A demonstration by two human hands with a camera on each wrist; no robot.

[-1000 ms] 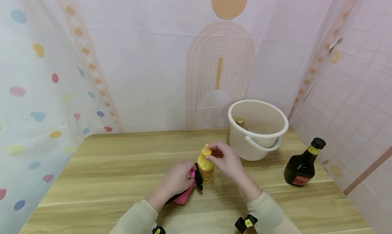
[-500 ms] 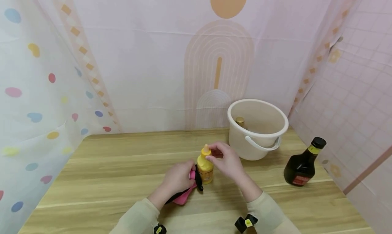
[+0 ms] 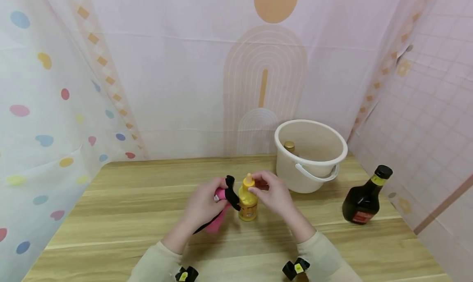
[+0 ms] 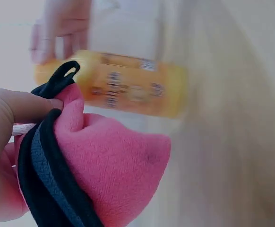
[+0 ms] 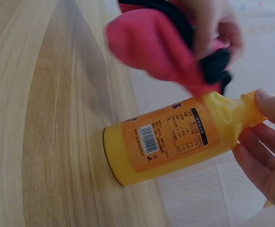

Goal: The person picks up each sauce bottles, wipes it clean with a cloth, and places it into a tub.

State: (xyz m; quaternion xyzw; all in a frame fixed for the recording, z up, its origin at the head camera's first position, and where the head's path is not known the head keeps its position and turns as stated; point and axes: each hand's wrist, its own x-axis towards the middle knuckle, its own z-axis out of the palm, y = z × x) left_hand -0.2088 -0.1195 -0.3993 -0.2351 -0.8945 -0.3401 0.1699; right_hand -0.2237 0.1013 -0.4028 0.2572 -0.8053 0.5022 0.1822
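Note:
A small yellow squeeze bottle (image 3: 247, 203) stands upright on the wooden table (image 3: 129, 208) in the head view. My right hand (image 3: 271, 191) pinches its orange nozzle at the top. My left hand (image 3: 203, 206) grips a pink cloth with black trim (image 3: 221, 210) and holds it against the bottle's left side, near the shoulder. The left wrist view shows the pink cloth (image 4: 114, 165) bunched in my fingers beside the yellow bottle (image 4: 133, 90). In the right wrist view the yellow bottle (image 5: 170, 142) shows its label and barcode, with the pink cloth (image 5: 161, 47) above it.
A white plastic bucket (image 3: 314, 175) with a handle stands behind the bottle to the right, and a gold-capped item (image 3: 289, 145) shows inside it. A dark brown syrup bottle (image 3: 366, 200) stands at the table's right side. Patterned curtains enclose the table.
My left hand has lifted the pink cloth from low beside the bottle's base up to its upper left side. The right hand and the bottle have stayed put.

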